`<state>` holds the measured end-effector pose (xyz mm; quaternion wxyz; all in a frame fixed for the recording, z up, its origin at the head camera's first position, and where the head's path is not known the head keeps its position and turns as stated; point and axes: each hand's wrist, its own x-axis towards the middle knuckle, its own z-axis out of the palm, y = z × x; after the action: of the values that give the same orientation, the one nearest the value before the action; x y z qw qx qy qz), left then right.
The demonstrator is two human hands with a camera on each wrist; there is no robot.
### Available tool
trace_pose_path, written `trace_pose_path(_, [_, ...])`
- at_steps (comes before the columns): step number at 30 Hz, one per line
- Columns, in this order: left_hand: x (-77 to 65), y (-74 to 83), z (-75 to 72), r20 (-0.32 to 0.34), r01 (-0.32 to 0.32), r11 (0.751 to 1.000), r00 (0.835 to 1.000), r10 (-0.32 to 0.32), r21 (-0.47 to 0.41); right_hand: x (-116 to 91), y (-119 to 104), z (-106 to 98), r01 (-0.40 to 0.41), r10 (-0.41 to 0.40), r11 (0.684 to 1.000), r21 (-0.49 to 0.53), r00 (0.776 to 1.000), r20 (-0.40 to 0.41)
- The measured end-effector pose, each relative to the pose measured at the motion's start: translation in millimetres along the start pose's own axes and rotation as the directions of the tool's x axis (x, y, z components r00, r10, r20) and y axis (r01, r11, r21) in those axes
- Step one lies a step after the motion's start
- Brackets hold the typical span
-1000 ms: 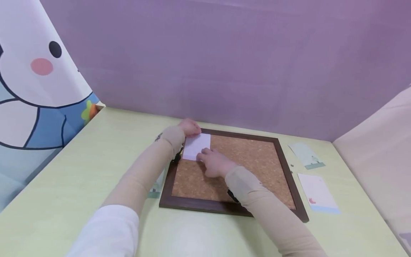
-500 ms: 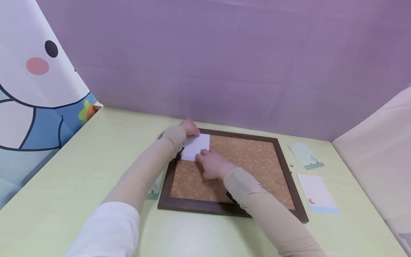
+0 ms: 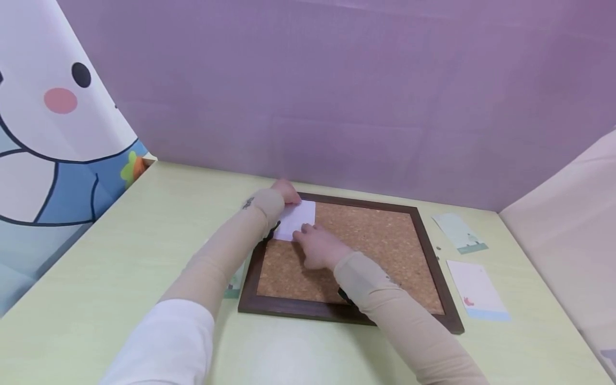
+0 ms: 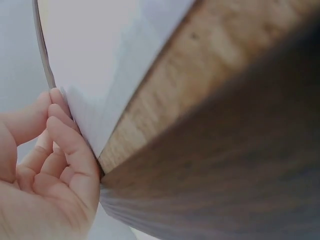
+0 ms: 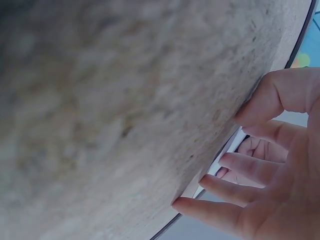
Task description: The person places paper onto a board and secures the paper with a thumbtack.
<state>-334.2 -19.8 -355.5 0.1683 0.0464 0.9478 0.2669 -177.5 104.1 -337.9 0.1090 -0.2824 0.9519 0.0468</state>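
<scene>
A white card (image 3: 304,213) lies on the upper left of a framed cork board (image 3: 366,251). At the card's upper left corner, my left hand (image 3: 287,191) pinches thumb and fingertips together; in the left wrist view the fingers (image 4: 75,145) are bent right at the card's edge. What sits between those fingertips is hidden. My right hand (image 3: 321,246) rests its fingertips on the card's lower edge. In the right wrist view its fingers (image 5: 240,190) are spread and fairly straight, touching down near the card.
Two printed cards lie right of the board, a pale green one (image 3: 459,233) and a white one with a blue edge (image 3: 477,290). Small dark bits (image 3: 438,248) sit beside the frame. Another card (image 3: 233,283) shows left of the board, partly behind the left arm. A purple curtain (image 3: 337,107) stands behind.
My left wrist and forearm have turned and shifted slightly right, with the fingers still at the card's corner. The right hand and the card stay nearly in place.
</scene>
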Motion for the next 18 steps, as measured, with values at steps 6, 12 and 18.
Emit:
trace_pose_path(6, [-2.2, 3.4, 3.8, -0.029, 0.030, 0.999, 0.999, -0.029, 0.021, -0.1, -0.9, -0.1, -0.006, 0.006, 1.000, -0.002, 1.000, -0.005])
trace_pose_path(12, [-7.3, 3.3, 2.5, -0.038, 0.068, 0.997, 0.997, -0.069, -0.031, 0.7, -2.9, 0.2, 0.002, -0.002, 1.000, -0.006, 1.000, -0.017])
trace_pose_path(18, [-7.2, 0.0, 1.9, -0.014, 0.072, 0.995, 0.997, -0.073, -0.061, 1.2, -5.1, 1.8, 0.000, 0.000, 1.000, -0.008, 1.000, -0.010])
